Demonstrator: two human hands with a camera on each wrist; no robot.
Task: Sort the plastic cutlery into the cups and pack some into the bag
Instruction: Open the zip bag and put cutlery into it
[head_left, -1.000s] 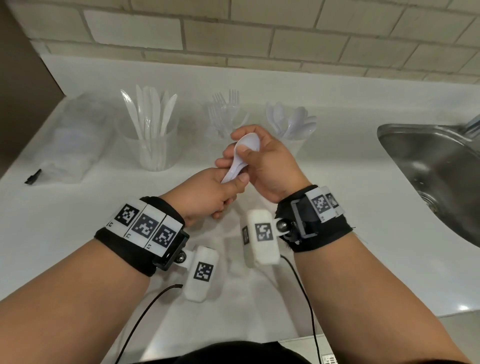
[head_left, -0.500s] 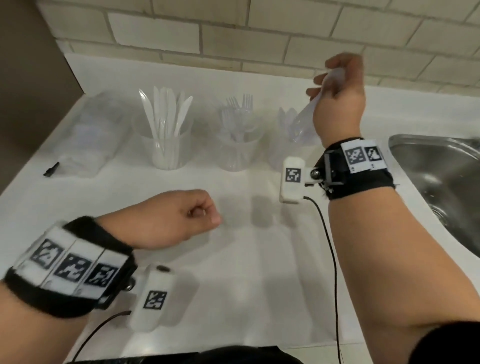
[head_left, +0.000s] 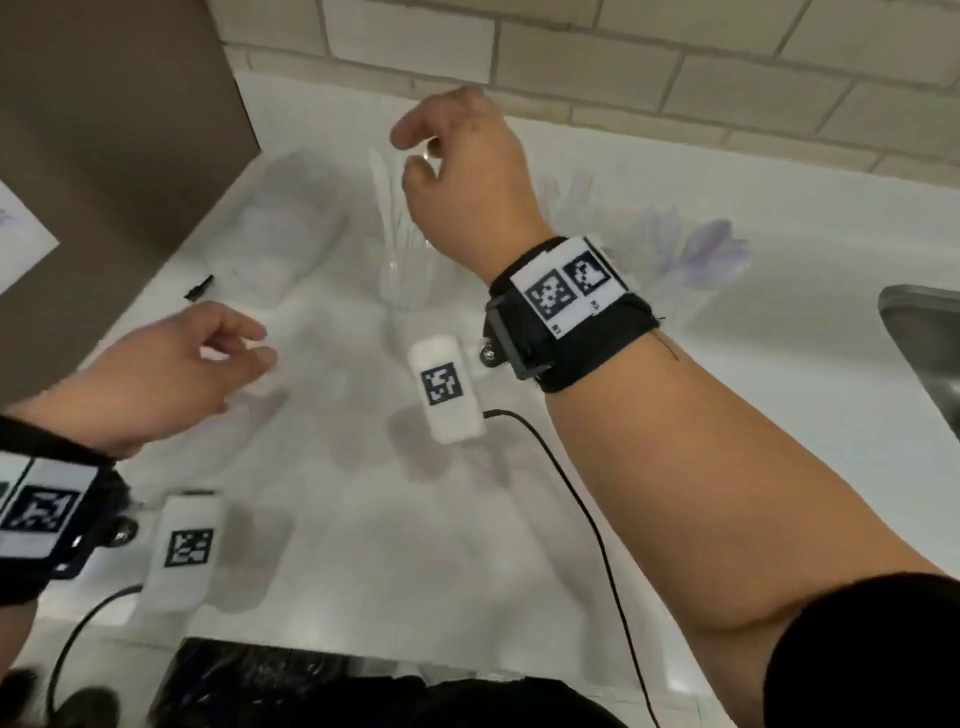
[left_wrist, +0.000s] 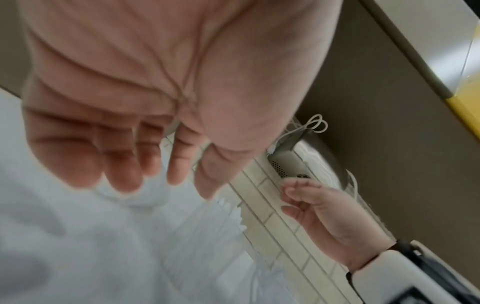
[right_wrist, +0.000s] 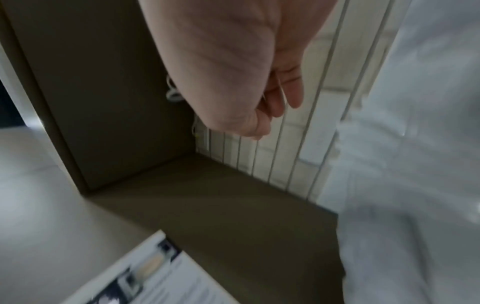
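My right hand (head_left: 410, 148) hovers above the clear cup of white knives (head_left: 402, 283), fingers loosely spread and empty; one knife (head_left: 382, 189) stands just left of it. The left wrist view shows the same right hand (left_wrist: 291, 200) with nothing in it. My left hand (head_left: 257, 345) hangs low over the white counter (head_left: 415, 545) near the clear plastic bag (head_left: 280, 239), its fingers (left_wrist: 124, 174) relaxed and bare. Fork tips (head_left: 574, 189) show behind my right wrist; their cup is hidden. The spoons (head_left: 701, 249) stand in a cup at the right. All views are blurred.
A small black clip (head_left: 200, 287) lies beside the bag at the counter's left edge. A brown wall panel (head_left: 114, 130) closes off the left side, tiled wall (head_left: 675, 62) runs behind. The steel sink (head_left: 924, 338) sits at far right. Wrist camera cables trail over the counter front.
My right hand has let go of the spoon at the spoon cup and swung left to above the knife cup. The left hand uncurled and moved left towards the bag.
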